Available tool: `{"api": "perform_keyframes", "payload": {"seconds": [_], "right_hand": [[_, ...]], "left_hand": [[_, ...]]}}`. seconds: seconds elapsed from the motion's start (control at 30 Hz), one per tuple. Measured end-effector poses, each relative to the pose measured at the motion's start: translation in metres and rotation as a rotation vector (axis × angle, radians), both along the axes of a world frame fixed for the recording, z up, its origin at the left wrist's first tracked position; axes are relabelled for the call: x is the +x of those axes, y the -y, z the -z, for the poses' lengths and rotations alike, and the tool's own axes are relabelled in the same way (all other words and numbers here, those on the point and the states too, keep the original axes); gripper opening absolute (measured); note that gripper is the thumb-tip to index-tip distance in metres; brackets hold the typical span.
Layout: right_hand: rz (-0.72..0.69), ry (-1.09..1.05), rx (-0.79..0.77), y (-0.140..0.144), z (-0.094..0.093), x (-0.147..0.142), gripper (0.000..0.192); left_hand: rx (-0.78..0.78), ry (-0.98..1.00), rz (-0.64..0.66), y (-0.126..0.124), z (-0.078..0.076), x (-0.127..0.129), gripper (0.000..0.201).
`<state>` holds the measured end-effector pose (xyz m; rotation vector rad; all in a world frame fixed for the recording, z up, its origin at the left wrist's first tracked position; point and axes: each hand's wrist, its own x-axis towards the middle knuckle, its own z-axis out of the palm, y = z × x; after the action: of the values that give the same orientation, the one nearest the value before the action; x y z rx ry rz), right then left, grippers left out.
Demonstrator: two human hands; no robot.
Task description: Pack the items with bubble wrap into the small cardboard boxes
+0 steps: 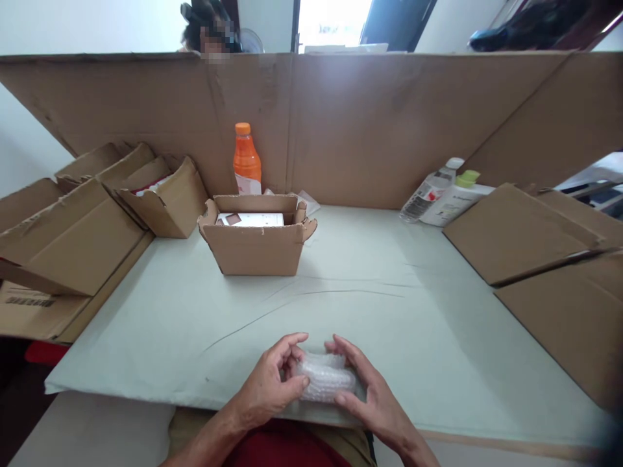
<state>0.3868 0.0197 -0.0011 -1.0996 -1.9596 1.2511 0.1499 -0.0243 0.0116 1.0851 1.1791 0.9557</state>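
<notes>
A rolled bundle of clear bubble wrap [324, 381] lies at the table's front edge, between my two hands. My left hand [277, 376] grips its left end, with the thumb on the near side and the fingers curled round behind. Around the right end is my right hand [367, 389], its thumb on the near face and its fingers over the far side. Whatever may be inside the wrap cannot be made out.
Beyond my hands stands a small cardboard box [260, 250] with a white item inside. Behind it is an orange bottle [248, 159]. More cardboard boxes [78, 233] line the left. Two bottles [433, 191] lean at the back right, beside cardboard pieces [525, 233]. A person's head shows past the cardboard wall [350, 130].
</notes>
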Motion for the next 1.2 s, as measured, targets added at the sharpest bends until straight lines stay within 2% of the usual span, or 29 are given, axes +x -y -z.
{"api": "perform_keyframes", "payload": {"seconds": [0.1,0.17,0.27,0.37,0.47,0.57,0.7,0.83,0.9,1.03,1.2], "right_hand": [[0.061,-0.011,-0.168,-0.005,-0.004,-0.006,0.062],[0.101,-0.012,-0.205,-0.009,-0.006,-0.01,0.05],[0.088,-0.012,-0.207,-0.016,-0.008,-0.016,0.041],[0.144,-0.087,-0.255,-0.022,-0.01,-0.025,0.047],[0.196,-0.252,-0.386,-0.027,-0.014,-0.035,0.06],[0.209,-0.275,-0.431,-0.036,-0.024,-0.043,0.047],[0.276,-0.244,-0.29,-0.064,-0.054,-0.046,0.037],[0.326,-0.286,-0.066,-0.109,-0.106,-0.048,0.037],[0.33,-0.277,0.07,-0.134,-0.136,-0.056,0.037],[0.287,-0.079,0.323,-0.184,-0.182,-0.091,0.034],[0.203,0.437,0.548,-0.235,-0.213,-0.131,0.025]], "left_hand": [[0.057,-0.129,0.003,-0.001,-0.006,-0.007,0.063],[0.058,-0.163,0.034,-0.005,-0.007,-0.013,0.069],[0.0,-0.018,0.1,-0.015,-0.008,-0.019,0.082],[-0.057,0.112,0.092,-0.028,-0.011,-0.022,0.076],[-0.021,0.105,0.041,-0.04,-0.015,-0.025,0.069],[0.006,0.079,0.036,-0.054,-0.014,-0.031,0.064],[0.049,0.203,-0.049,-0.075,-0.004,-0.046,0.065],[0.026,0.226,-0.291,-0.089,0.004,-0.064,0.058],[0.005,0.225,-0.343,-0.089,0.008,-0.069,0.054],[-0.008,0.226,-0.292,-0.084,0.011,-0.066,0.05],[-0.026,0.19,-0.213,-0.085,0.012,-0.06,0.048]]}}
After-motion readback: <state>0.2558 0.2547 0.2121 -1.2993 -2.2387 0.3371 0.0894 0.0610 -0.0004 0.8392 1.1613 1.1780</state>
